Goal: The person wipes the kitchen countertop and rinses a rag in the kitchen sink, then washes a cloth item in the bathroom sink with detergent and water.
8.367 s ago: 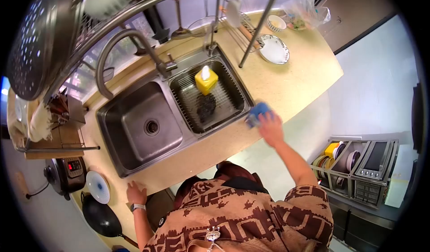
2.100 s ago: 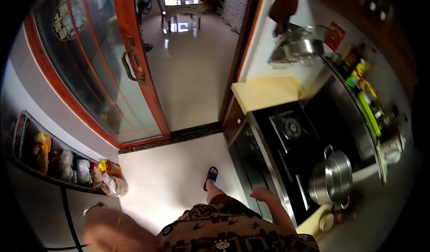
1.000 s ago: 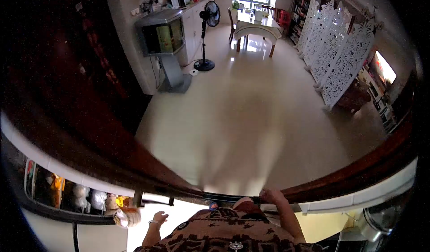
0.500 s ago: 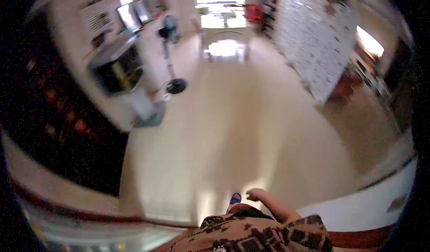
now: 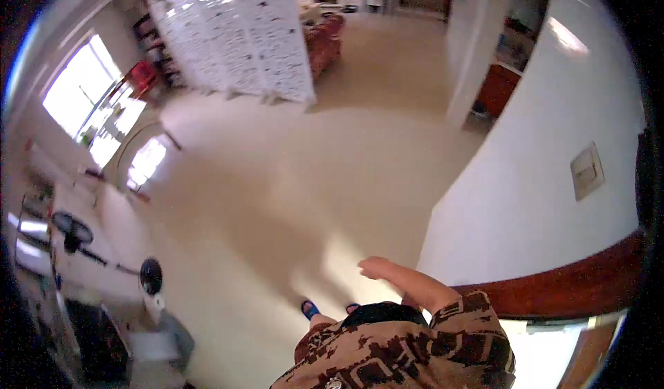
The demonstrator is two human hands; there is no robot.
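Right hand (image 5: 373, 267) empty, fingers loosely curled, above floor (image 5: 277, 181) at 6 o'clock; wall (image 5: 539, 181) at 3 o'clock; left hand unseen.

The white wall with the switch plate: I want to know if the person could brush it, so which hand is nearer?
Right. The right hand hangs empty just left of the white wall, apart from it. The left hand is out of view.

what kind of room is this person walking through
Most likely the open living area of a home. A white patterned folding screen stands on a wide pale tiled floor, with a red sofa beyond it, a standing fan at the left, and bright windows.
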